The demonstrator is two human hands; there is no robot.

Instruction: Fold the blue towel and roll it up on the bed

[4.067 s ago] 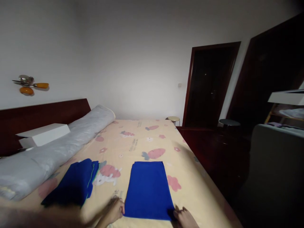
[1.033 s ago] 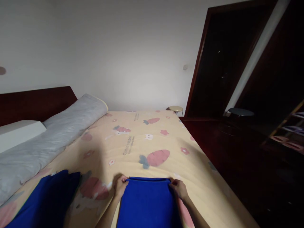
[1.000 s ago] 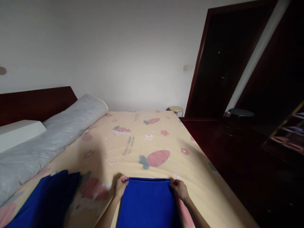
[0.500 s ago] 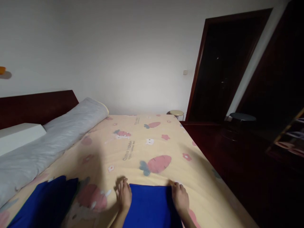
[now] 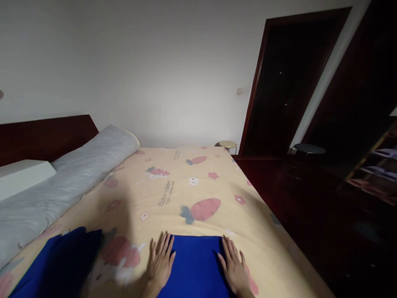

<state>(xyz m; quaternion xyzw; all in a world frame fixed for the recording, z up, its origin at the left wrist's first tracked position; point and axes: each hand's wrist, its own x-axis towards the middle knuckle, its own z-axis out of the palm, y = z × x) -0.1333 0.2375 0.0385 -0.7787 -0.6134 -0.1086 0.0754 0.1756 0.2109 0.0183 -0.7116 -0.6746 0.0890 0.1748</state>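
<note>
A blue cloth (image 5: 196,265) lies flat on the bed, its straight far edge towards the wall; its near part runs out of view. My left hand (image 5: 161,260) rests flat at its far left corner, fingers stretched out, partly on the cloth and partly on the sheet. At the far right corner, my right hand (image 5: 234,265) lies with fingers spread and the thumb over the blue fabric. A second blue cloth (image 5: 58,265), rumpled and partly in shadow, lies to the left, apart from both hands.
The bed sheet (image 5: 167,190) is cream with carrots and flowers. A long grey pillow (image 5: 89,161) and a white block (image 5: 25,176) lie by the dark headboard (image 5: 46,138). Beyond the bed's right edge are two stools, one beige (image 5: 228,144) and one dark (image 5: 309,148), and a shoe rack (image 5: 375,174).
My fingers, curled at the cloth's far corners before, are now stretched out and flat. The view has shifted slightly to the right and down.
</note>
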